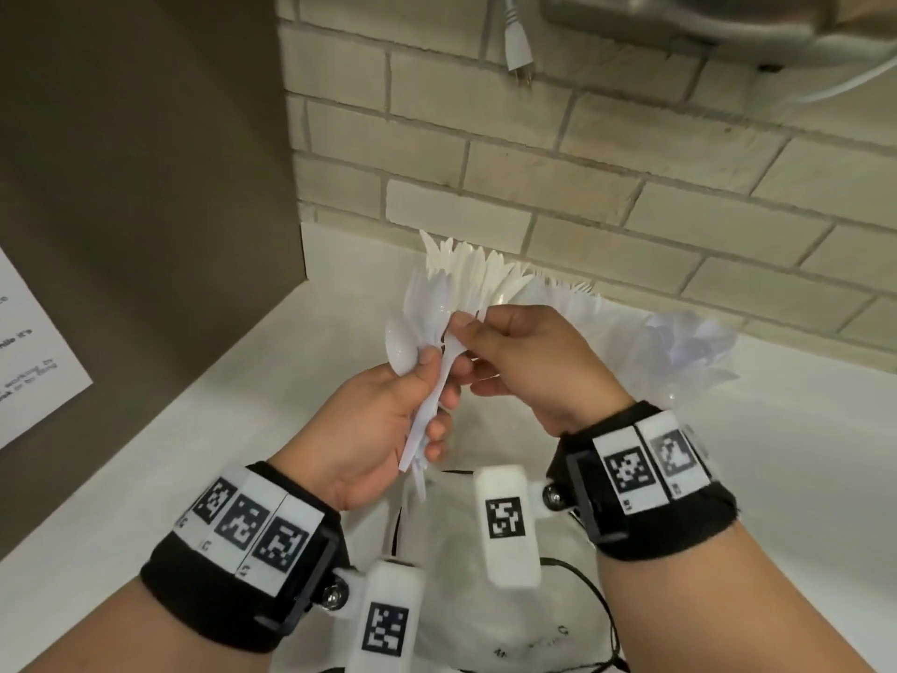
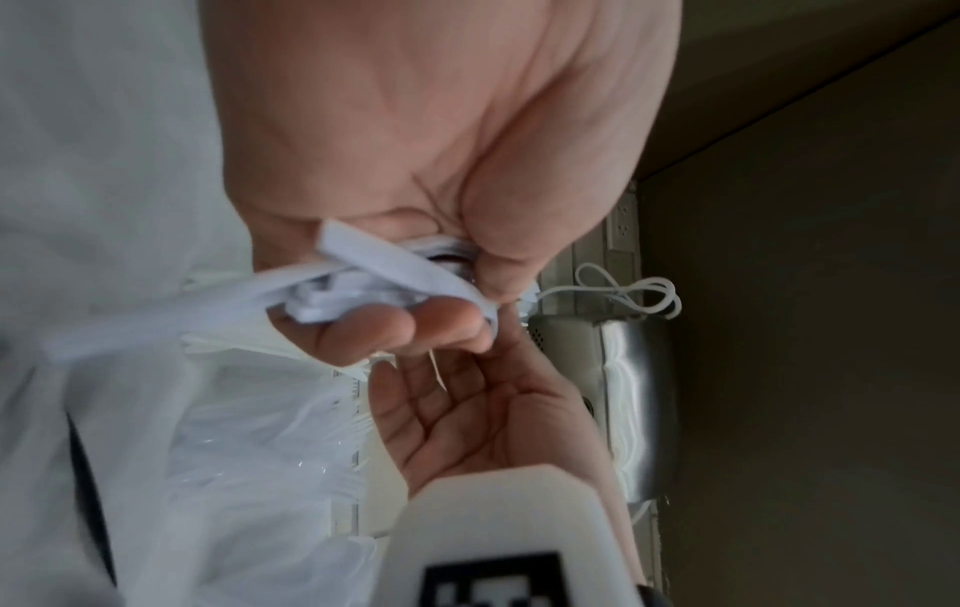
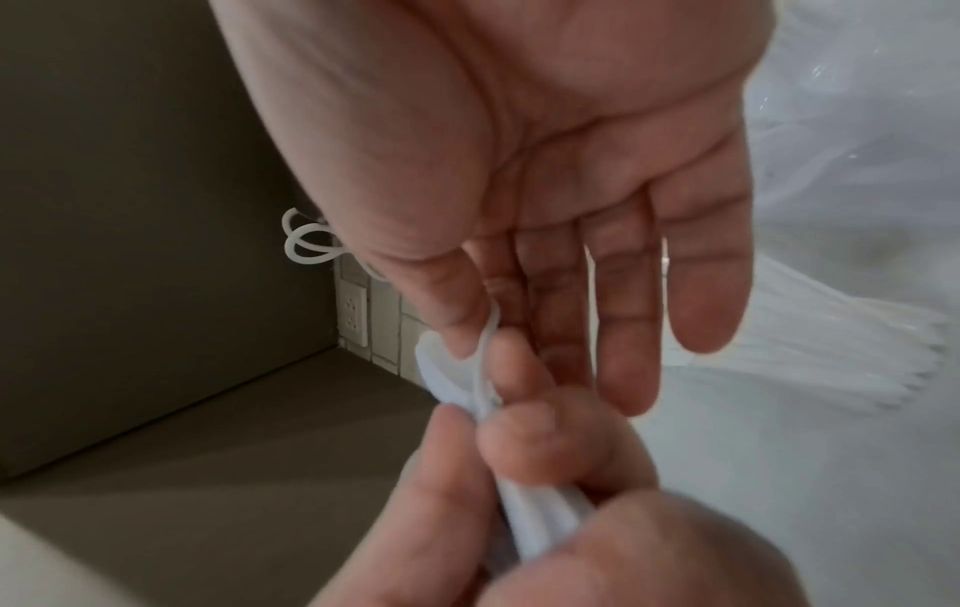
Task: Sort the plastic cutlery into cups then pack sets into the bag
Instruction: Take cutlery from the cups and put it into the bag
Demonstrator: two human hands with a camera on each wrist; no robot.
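Observation:
My left hand point(image 1: 432, 381) grips a bundle of white plastic cutlery point(image 1: 427, 410), a spoon bowl point(image 1: 400, 352) sticking out at the top. The right hand point(image 1: 466, 332) pinches the upper end of one piece in that bundle; its other fingers are nearly straight in the right wrist view. The left wrist view shows the handles point(image 2: 364, 283) bunched in my curled fingers. Behind the hands stand cups of knives point(image 1: 466, 269), spoons point(image 1: 420, 298) and forks point(image 1: 573, 293); the cups themselves are hidden. A white drawstring bag point(image 1: 485, 599) lies on the counter below my wrists.
A crumpled clear plastic bag point(image 1: 694, 342) lies at the right by the brick wall point(image 1: 582, 177). A brown cabinet side point(image 1: 145, 162) closes off the left. A white plug point(image 1: 517, 46) hangs above, next to a metal appliance point(image 1: 728, 17).

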